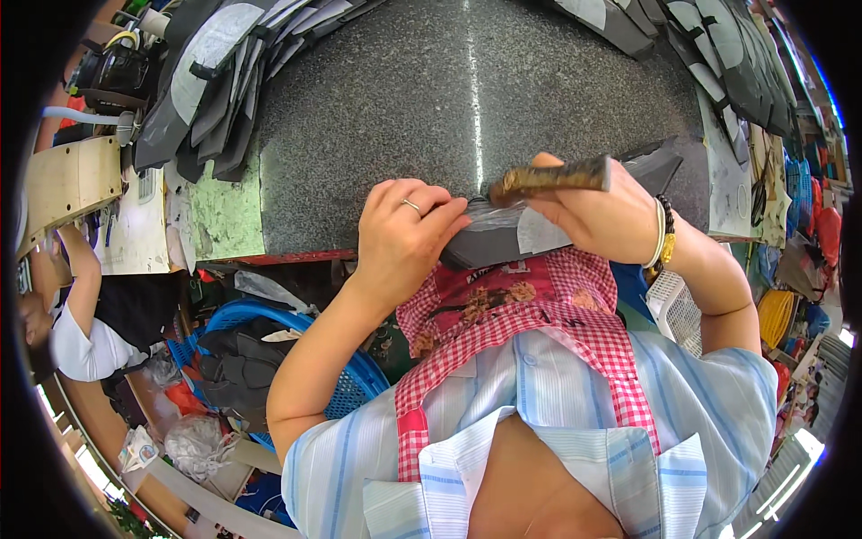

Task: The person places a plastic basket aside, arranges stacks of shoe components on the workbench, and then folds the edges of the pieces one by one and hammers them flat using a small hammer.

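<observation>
At the near edge of the dark speckled worktop (386, 117), a flat dark grey piece (485, 248) with a lighter grey patch lies partly over the edge. My left hand (404, 229), a ring on one finger, is closed at the piece's left end, fingertips pressed together on its upper edge. My right hand (611, 216) wraps round a short, thick, worn brown tool (557, 178) just above the piece. The tool's left end is by the piece's upper edge; its exact kind is unclear. The fingers beneath the tool are partly hidden.
Stacked flat grey pieces (211, 81) lie at the far left, and another stack (718, 54) at the far right. Below the worktop on the left stands a blue plastic basket (359, 382) with dark pieces. A white basket (678, 314) is at right. Another person (85, 332) is at far left.
</observation>
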`<state>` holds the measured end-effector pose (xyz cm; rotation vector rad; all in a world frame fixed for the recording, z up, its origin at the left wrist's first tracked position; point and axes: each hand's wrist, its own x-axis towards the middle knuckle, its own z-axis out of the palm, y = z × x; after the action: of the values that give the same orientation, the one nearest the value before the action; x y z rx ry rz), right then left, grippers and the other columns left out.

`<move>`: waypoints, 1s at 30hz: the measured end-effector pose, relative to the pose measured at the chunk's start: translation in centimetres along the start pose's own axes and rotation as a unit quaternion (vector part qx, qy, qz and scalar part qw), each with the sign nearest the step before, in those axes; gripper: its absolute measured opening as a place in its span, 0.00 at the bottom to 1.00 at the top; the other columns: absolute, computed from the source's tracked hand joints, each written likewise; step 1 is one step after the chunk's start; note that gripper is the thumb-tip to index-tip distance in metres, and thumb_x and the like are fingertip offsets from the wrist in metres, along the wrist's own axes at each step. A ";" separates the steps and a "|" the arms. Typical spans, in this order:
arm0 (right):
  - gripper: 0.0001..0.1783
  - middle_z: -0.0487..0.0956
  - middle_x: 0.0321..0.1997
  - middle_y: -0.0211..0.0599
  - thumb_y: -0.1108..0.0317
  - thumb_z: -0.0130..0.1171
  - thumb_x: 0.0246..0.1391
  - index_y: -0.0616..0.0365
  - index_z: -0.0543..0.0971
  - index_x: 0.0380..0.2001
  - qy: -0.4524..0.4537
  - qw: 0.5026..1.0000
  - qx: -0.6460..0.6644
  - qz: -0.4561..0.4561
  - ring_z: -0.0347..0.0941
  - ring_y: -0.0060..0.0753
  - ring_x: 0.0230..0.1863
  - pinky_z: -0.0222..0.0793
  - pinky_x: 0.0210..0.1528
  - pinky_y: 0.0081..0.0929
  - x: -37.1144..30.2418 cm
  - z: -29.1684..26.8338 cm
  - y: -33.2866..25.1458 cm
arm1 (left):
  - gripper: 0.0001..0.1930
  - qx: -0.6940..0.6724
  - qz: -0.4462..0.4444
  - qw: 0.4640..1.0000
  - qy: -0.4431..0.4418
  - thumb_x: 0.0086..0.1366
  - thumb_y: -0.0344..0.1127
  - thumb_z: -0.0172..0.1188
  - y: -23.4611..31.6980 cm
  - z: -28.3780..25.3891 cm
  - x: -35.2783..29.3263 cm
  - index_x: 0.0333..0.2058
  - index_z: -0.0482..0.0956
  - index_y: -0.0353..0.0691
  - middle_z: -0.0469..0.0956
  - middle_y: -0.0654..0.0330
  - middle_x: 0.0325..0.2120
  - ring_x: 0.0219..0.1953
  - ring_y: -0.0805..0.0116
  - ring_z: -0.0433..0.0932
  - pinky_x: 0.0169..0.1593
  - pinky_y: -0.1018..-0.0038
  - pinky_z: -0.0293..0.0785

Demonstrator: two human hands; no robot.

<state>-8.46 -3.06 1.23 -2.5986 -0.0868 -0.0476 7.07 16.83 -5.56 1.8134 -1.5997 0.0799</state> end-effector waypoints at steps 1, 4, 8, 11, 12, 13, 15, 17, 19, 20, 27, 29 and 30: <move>0.09 0.75 0.23 0.47 0.69 0.57 0.58 0.61 0.73 0.40 0.022 1.000 -0.006 0.003 0.75 0.52 0.25 0.70 0.25 0.39 0.3 0.0 -0.4 | 0.11 0.026 0.015 1.000 -0.006 0.50 0.35 0.70 0.1 -0.1 0.0 0.34 0.84 0.44 0.78 0.66 0.31 0.38 0.63 0.77 0.44 0.64 0.71; 0.06 0.78 0.30 0.43 0.68 0.55 0.56 0.59 0.76 0.34 -0.062 0.995 -0.054 0.061 0.76 0.50 0.24 0.72 0.26 0.42 1.3 0.6 -1.5 | 0.11 0.058 0.035 0.997 -0.024 0.51 0.35 0.70 0.2 0.0 -0.3 0.34 0.83 0.43 0.78 0.66 0.32 0.37 0.64 0.77 0.44 0.64 0.71; 0.08 0.74 0.22 0.46 0.69 0.58 0.57 0.58 0.73 0.38 -0.010 0.999 -0.001 0.035 0.73 0.53 0.22 0.68 0.23 0.42 1.6 0.6 -1.7 | 0.11 0.049 0.035 0.997 -0.039 0.51 0.34 0.70 0.3 -0.1 0.2 0.33 0.82 0.41 0.77 0.65 0.31 0.36 0.63 0.77 0.43 0.65 0.71; 0.07 0.74 0.24 0.46 0.70 0.58 0.56 0.59 0.75 0.38 -0.050 0.997 -0.040 0.034 0.74 0.54 0.23 0.69 0.24 0.42 2.2 0.5 -1.3 | 0.11 0.004 0.005 1.000 -0.015 0.49 0.33 0.70 -0.2 -0.1 0.3 0.33 0.82 0.42 0.78 0.64 0.32 0.35 0.62 0.77 0.42 0.64 0.72; 0.07 0.75 0.24 0.46 0.71 0.58 0.55 0.60 0.76 0.37 -0.070 0.995 -0.062 0.034 0.74 0.54 0.24 0.70 0.25 0.43 2.5 0.2 -1.0 | 0.11 0.010 0.015 1.000 -0.018 0.49 0.33 0.70 0.0 -0.3 0.6 0.33 0.82 0.42 0.78 0.64 0.32 0.35 0.62 0.77 0.42 0.64 0.72; 0.07 0.79 0.30 0.45 0.69 0.57 0.51 0.59 0.79 0.32 -0.044 0.999 -0.028 0.009 0.79 0.49 0.32 0.74 0.32 0.41 2.4 0.0 0.2 | 0.13 0.041 0.017 0.999 -0.016 0.48 0.34 0.70 0.6 -0.5 0.9 0.34 0.82 0.42 0.78 0.63 0.33 0.35 0.61 0.78 0.42 0.64 0.72; 0.09 0.79 0.31 0.47 0.67 0.56 0.53 0.59 0.80 0.34 0.049 0.998 0.030 0.028 0.78 0.51 0.34 0.74 0.34 0.41 1.9 0.6 2.1 | 0.18 0.034 0.037 0.999 -0.008 0.46 0.35 0.71 3.0 0.0 1.7 0.38 0.81 0.41 0.79 0.60 0.34 0.36 0.59 0.78 0.41 0.64 0.72; 0.13 0.78 0.31 0.50 0.64 0.54 0.57 0.61 0.79 0.40 0.126 0.978 0.143 0.080 0.76 0.53 0.35 0.71 0.39 0.41 2.0 -0.1 3.0 | 0.24 0.017 0.071 0.997 -0.030 0.47 0.36 0.71 7.0 1.6 2.9 0.44 0.78 0.39 0.79 0.55 0.36 0.38 0.56 0.78 0.42 0.63 0.73; 0.14 0.78 0.34 0.47 0.67 0.53 0.58 0.64 0.77 0.45 0.202 0.960 0.176 0.080 0.73 0.46 0.33 0.69 0.39 0.38 1.7 -1.8 5.1 | 0.26 0.062 0.113 0.991 -0.040 0.48 0.36 0.70 7.5 3.7 4.8 0.47 0.76 0.37 0.80 0.53 0.38 0.40 0.54 0.79 0.43 0.62 0.73; 0.16 0.78 0.33 0.39 0.69 0.54 0.58 0.64 0.75 0.48 0.202 0.951 0.198 0.122 0.73 0.36 0.32 0.69 0.36 0.34 1.2 -3.9 5.2 | 0.25 -0.014 0.087 0.995 -0.041 0.51 0.35 0.68 5.9 5.1 5.0 0.49 0.74 0.37 0.80 0.50 0.38 0.40 0.52 0.79 0.43 0.60 0.74; 0.13 0.63 0.21 0.19 0.59 0.54 0.64 0.57 0.72 0.43 0.385 0.830 0.255 0.311 0.56 0.09 0.14 0.53 0.14 0.13 -9.4 -11.4 10.7 | 0.18 0.314 0.091 0.906 0.269 0.58 0.21 0.54 -4.4 -12.1 13.9 0.47 0.82 0.40 0.83 0.55 0.42 0.46 0.53 0.81 0.51 0.61 0.75; 0.13 0.65 0.22 0.20 0.59 0.55 0.64 0.57 0.72 0.42 0.404 0.806 0.281 0.329 0.56 0.09 0.15 0.54 0.14 0.13 -9.3 -11.8 11.8 | 0.20 0.431 0.068 0.862 0.258 0.59 0.23 0.55 -11.1 -17.1 11.1 0.51 0.80 0.39 0.80 0.52 0.48 0.53 0.52 0.77 0.58 0.60 0.71; 0.13 0.65 0.22 0.20 0.59 0.55 0.64 0.57 0.72 0.42 0.414 0.804 0.280 0.324 0.56 0.09 0.15 0.54 0.14 0.13 -9.0 -12.1 13.3 | 0.19 0.477 0.016 0.850 0.223 0.60 0.24 0.55 -14.9 -18.4 9.0 0.51 0.79 0.39 0.79 0.51 0.50 0.54 0.52 0.76 0.59 0.60 0.70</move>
<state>-16.67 -21.11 4.27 -1.6958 0.9451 -0.7654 29.66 18.78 5.73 2.2065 -1.3085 1.4249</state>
